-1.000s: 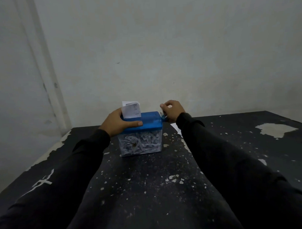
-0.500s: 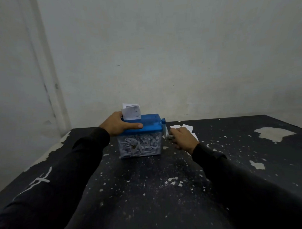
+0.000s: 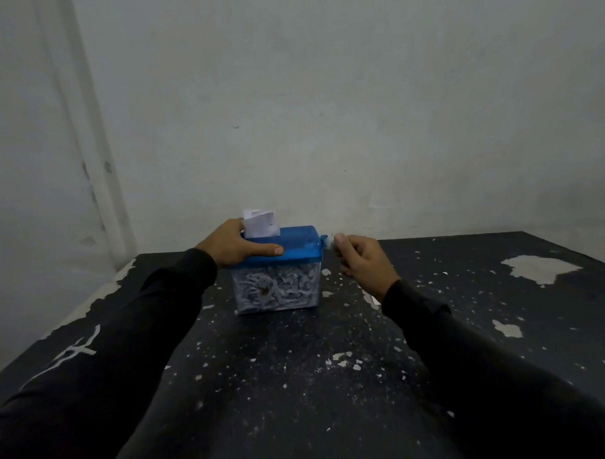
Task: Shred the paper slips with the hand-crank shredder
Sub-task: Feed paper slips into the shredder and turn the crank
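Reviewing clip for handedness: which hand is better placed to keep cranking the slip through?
Right. The right hand already pinches the crank handle at the shredder's right end, while the left hand grips the blue lid beside the standing paper slip, steadying it.

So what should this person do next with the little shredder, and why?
Probably turn the crank another round. A paper slip stands well up out of the blue lid, so it is only partly fed. The right hand pinches the crank, and the left hand grips the lid's near left edge, bracing the box. The clear bin below looks packed with shreds, so turning may get stiff.
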